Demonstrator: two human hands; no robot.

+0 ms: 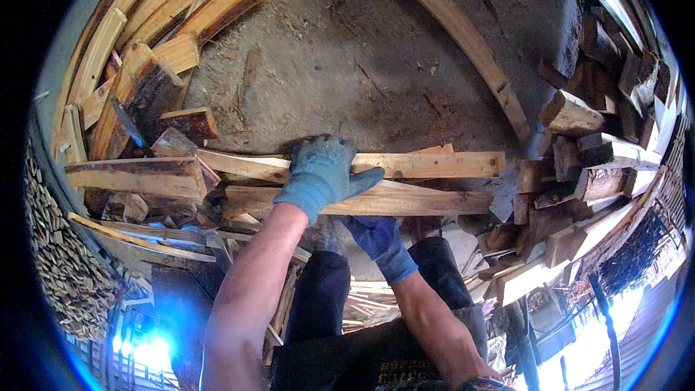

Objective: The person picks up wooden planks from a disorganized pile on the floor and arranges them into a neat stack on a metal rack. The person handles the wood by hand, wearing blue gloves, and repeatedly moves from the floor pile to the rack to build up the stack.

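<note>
Gloved left hand (321, 171) clamps down over long pale wooden planks (405, 166) held level above the dusty concrete floor (362, 65), blue-gloved right hand (376, 235) cupping them from beneath, apparently sharing weight, between split-log piles (145, 137).

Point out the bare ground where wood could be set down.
Free: dusty grey ground beyond the pale wooden planks, bordered by the long curved batten. Crowded: stacked offcuts on the left and piled blocks on the right.
</note>
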